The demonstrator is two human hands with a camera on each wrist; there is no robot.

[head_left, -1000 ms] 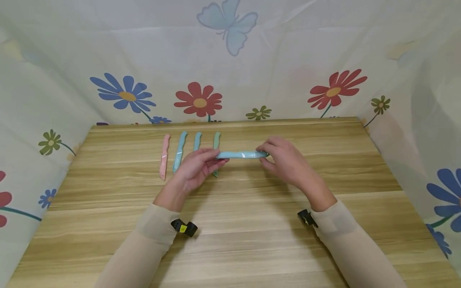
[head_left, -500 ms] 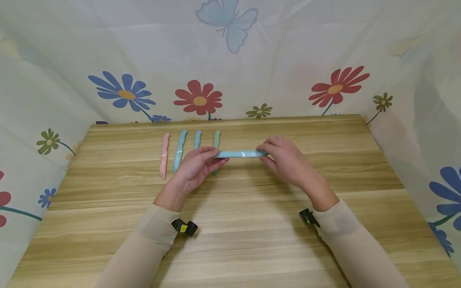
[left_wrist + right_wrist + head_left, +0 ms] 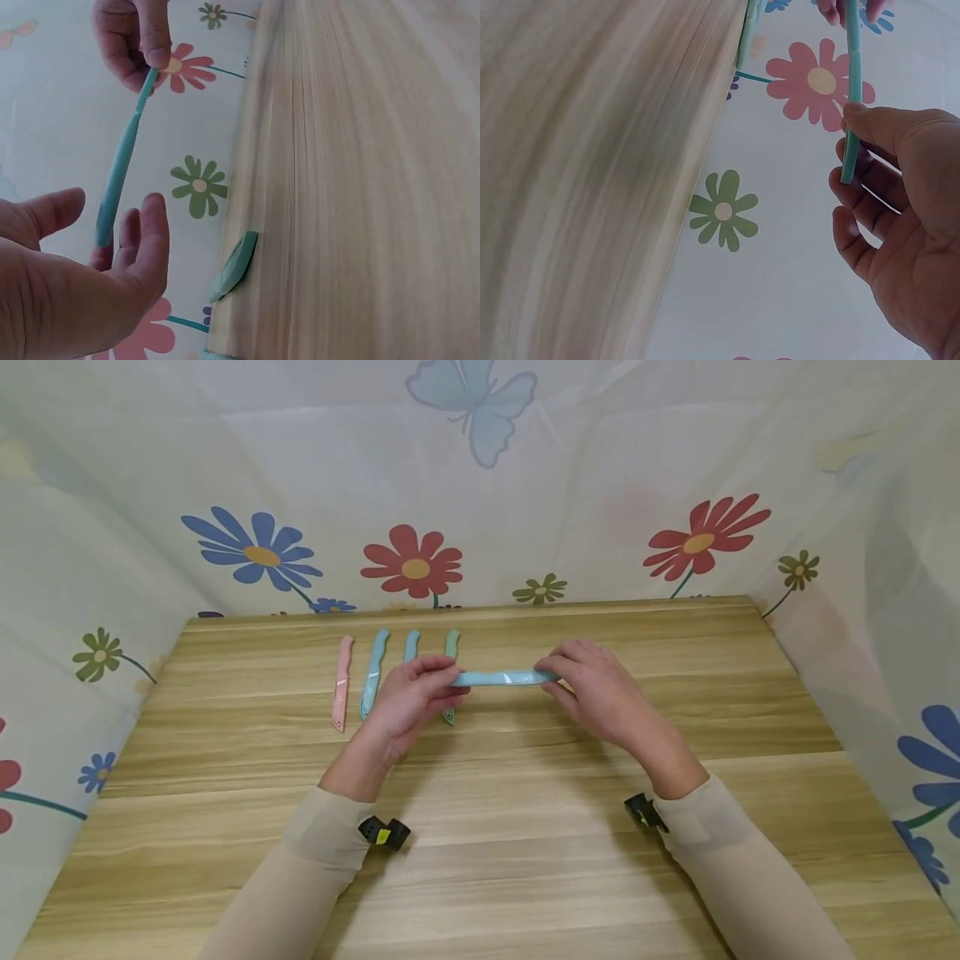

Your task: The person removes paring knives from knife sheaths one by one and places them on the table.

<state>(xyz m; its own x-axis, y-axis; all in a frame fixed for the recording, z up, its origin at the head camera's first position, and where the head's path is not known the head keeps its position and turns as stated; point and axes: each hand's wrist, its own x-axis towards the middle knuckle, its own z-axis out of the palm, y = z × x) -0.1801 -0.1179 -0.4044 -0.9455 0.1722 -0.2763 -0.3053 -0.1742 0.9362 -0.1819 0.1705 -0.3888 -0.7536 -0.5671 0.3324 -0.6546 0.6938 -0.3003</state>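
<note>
A light blue sheathed knife (image 3: 502, 678) is held level above the table, its handle end to the left. My right hand (image 3: 600, 697) pinches its sheath end between thumb and fingers; the right wrist view shows the tip of the knife (image 3: 849, 161) jutting past that thumb. My left hand (image 3: 408, 702) is at the handle end, fingers loosely extended. In the left wrist view the handle (image 3: 112, 202) touches or lies against the left fingers, while the thumb (image 3: 64, 212) stands apart from it. Behind the left hand lies a green knife (image 3: 452, 643), partly hidden.
On the wooden table (image 3: 525, 860), left of centre, a pink knife (image 3: 342, 685), a blue knife (image 3: 375, 672) and a second blue knife (image 3: 411, 646), partly covered by the left hand, lie in a row. A flowered cloth (image 3: 600, 468) surrounds the table's back and sides.
The left fingers have shifted back slightly and loosened at the handle end. The right hand keeps its pinch, and the knife stays almost where it was.
</note>
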